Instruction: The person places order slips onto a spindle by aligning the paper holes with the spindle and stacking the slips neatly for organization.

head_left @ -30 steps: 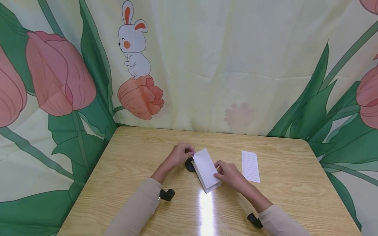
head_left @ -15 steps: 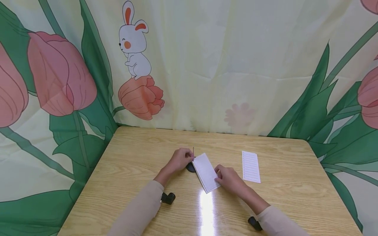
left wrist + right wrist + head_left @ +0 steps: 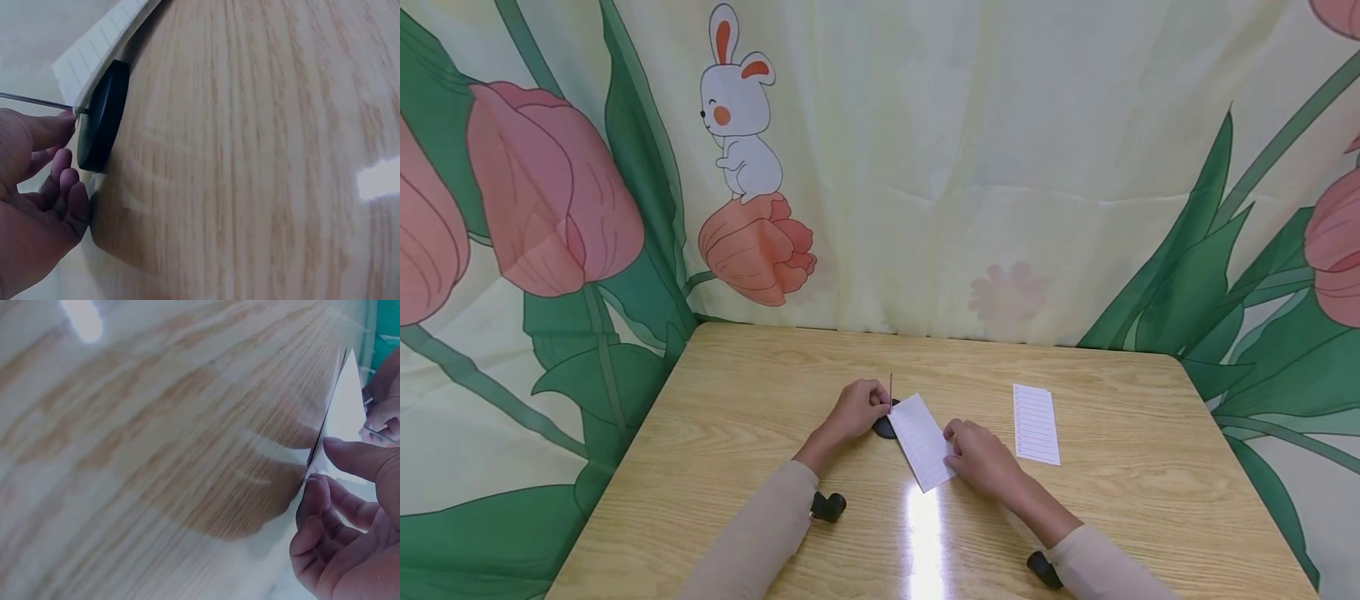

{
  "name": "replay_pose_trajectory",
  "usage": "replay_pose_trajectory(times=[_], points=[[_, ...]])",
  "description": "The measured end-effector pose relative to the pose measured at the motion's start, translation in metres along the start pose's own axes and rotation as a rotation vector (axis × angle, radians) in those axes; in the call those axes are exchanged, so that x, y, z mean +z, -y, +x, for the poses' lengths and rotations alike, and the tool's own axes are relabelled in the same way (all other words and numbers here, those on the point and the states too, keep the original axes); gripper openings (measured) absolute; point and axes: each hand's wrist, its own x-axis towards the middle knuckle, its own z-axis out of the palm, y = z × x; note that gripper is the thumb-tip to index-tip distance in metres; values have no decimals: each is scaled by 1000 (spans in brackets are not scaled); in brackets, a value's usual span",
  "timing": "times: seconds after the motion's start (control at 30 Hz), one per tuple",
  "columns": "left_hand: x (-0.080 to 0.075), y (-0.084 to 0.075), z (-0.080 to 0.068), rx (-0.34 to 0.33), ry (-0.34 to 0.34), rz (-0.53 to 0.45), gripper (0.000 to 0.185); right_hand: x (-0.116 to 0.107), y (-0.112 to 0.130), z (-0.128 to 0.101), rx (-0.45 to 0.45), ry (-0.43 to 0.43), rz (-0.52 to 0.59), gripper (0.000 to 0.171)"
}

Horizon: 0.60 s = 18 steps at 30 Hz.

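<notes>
A thin upright rod [image 3: 891, 385] rises from a round black base [image 3: 883, 428], which together look like a receipt spike. A lined paper slip [image 3: 922, 443] lies aslant beside it, its upper left corner around the rod just above the base in the left wrist view. At that corner my left hand [image 3: 857, 412] pinches the paper between thumb and forefinger, the other fingers loosely curled. My right hand [image 3: 983, 457] holds the slip's lower right edge between thumb and fingers, low over the table. Whether more than one sheet is there cannot be told.
Another lined paper slip [image 3: 1036, 423] lies flat to the right of my right hand. The wooden table [image 3: 760, 375] ends at a curtain [image 3: 895, 167] printed with tulips and a rabbit. Black wrist cameras sit by both sleeves.
The paper slip has come down along the rod and lies flatter, with more of the rod showing above it. My left hand has lowered with its corner; the right hand has shifted slightly downward.
</notes>
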Motion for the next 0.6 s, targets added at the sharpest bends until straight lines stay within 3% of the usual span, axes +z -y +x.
replay_pose_trajectory(times=[0.33, 0.6], points=[[-1, 1, -2, -10, -17, 2, 6, -10, -5, -2, 15, -23, 67, 26], [-5, -1, -6, 3, -39, 21, 6, -29, -39, -10, 58, -84, 120, 28]])
